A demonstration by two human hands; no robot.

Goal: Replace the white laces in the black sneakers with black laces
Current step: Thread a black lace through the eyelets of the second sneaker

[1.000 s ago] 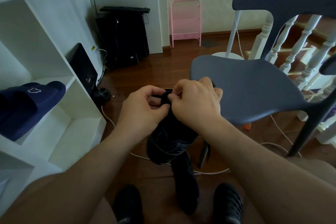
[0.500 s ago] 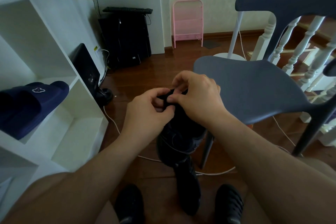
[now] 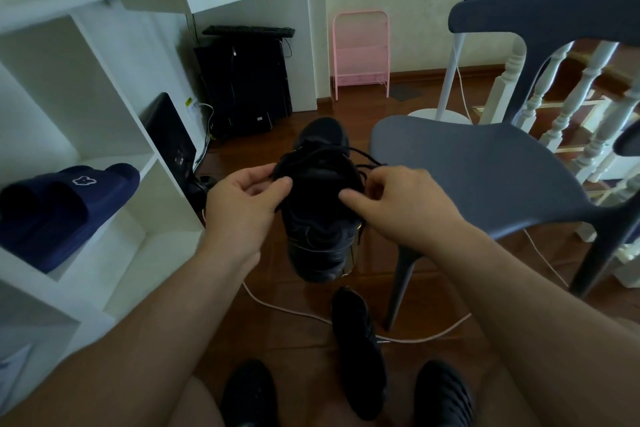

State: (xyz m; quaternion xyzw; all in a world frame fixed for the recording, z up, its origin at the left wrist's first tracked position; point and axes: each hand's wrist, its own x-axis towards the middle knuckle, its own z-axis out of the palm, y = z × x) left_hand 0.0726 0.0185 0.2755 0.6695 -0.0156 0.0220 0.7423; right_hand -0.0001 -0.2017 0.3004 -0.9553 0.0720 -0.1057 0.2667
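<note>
Both hands have drawn apart since a second ago, when they were bunched together over the top of the shoe, and the black sneaker (image 3: 320, 204) now shows between them, held up in the air above the wooden floor (image 3: 346, 107) with its toe pointing away from the person and its opening facing the camera. A black lace (image 3: 360, 158) is threaded across the upper part of the sneaker, with loose strands trailing toward the right. The left hand (image 3: 242, 204) grips the left rim of the shoe's opening, its thumb and fingers (image 3: 277, 185) curled round the edge. The right hand (image 3: 401, 201) holds the right side, with its thumb lying against the collar and its curled fingers by the lace; whether they pinch the lace cannot be told.

A second black sneaker (image 3: 358, 354) lies on the floor below the held one, between the person's two feet in dark shoes. A grey chair (image 3: 485, 170) stands just to the right of the hands. A white shelf unit (image 3: 114, 184) stands to the left, with a navy slipper (image 3: 65, 208) on one of its shelves. A white cable (image 3: 294, 312) runs across the floor under the chair.
</note>
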